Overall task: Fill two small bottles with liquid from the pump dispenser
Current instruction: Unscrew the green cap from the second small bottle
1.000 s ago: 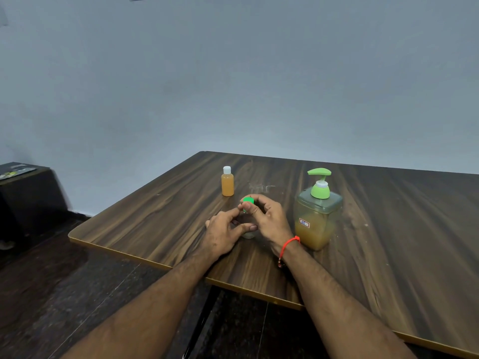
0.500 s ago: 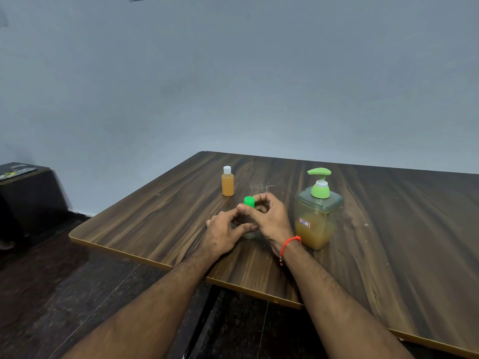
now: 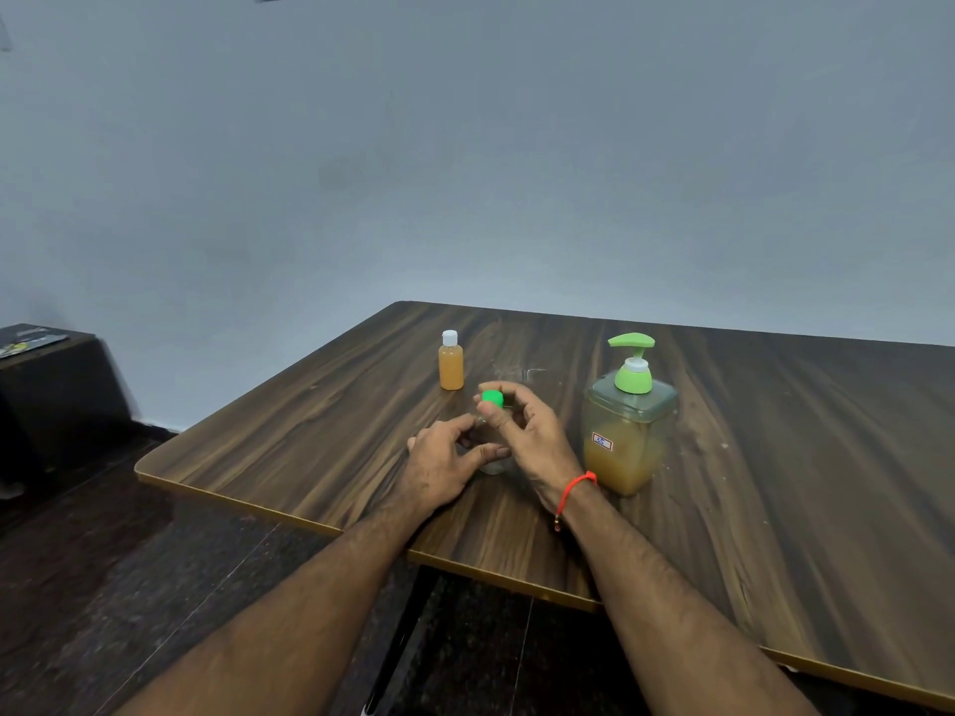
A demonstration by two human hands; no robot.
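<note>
A small clear bottle [image 3: 493, 465] stands on the wooden table [image 3: 775, 457], mostly hidden between my hands. My left hand [image 3: 444, 459] grips its body. My right hand [image 3: 527, 431] pinches its green cap [image 3: 492, 398] at the top. A second small bottle [image 3: 451, 360], filled with orange liquid and closed with a white cap, stands farther back on the left. The pump dispenser [image 3: 630, 416], a square clear jar with a green pump and orange liquid in its lower part, stands just right of my right hand.
The table's front edge [image 3: 310, 524] runs diagonally below my forearms. A dark cabinet [image 3: 46, 385] stands at the far left by the grey wall. Dark floor lies below the table.
My right hand's fingers have shifted slightly round the green cap, and the cap shows more clearly above the fingers. My left hand and both other containers stay in place.
</note>
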